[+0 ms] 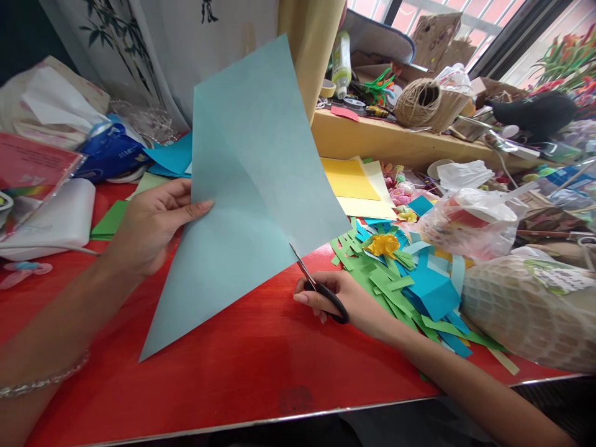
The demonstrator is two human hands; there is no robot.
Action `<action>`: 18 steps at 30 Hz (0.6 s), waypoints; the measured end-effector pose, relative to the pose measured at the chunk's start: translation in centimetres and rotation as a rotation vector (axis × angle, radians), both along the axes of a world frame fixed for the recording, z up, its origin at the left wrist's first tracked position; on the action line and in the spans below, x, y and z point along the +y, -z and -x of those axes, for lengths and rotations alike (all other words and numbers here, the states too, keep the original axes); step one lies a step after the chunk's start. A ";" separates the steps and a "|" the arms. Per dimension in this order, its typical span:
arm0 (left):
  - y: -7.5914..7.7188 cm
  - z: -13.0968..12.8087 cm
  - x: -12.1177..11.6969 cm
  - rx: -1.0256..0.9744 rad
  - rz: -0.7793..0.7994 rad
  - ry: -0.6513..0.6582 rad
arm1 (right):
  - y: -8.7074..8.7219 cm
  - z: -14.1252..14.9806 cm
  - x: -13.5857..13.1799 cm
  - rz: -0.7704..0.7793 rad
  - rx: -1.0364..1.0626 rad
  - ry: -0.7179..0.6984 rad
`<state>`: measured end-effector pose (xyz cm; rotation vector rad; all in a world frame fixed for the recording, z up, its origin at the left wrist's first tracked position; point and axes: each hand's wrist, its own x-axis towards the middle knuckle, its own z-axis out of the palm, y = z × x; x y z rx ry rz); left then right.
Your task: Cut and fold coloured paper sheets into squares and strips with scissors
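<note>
A large pale blue sheet of paper (246,167) is held up over the red table, with a soft bend across its middle. My left hand (161,217) pinches its left edge, thumb on the near face and fingers behind. In my right hand (335,295) is a pair of scissors (310,276) with black handles. Their blades point up and left, and the tips meet the sheet's lower edge right of its middle. Whether the blades are apart is too small to tell.
Green and blue paper strips (386,285) lie to the right, near yellow sheets (356,183) and a net-wrapped bundle (526,304). A white box-like device (69,214) and green paper (109,220) are on the left. Twine (419,102) sits on the cluttered windowsill.
</note>
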<state>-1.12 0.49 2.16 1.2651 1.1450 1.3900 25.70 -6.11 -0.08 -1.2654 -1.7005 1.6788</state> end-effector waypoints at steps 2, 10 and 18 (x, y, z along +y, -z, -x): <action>0.0 0.0 0.0 0.002 0.000 -0.008 | 0.1 0.0 0.0 -0.003 -0.010 0.001; 0.2 -0.2 0.0 0.008 0.017 0.031 | 0.4 0.0 0.1 0.018 -0.029 0.039; 0.3 -0.5 -0.2 0.022 0.033 0.094 | 0.2 0.1 0.1 0.011 -0.027 0.049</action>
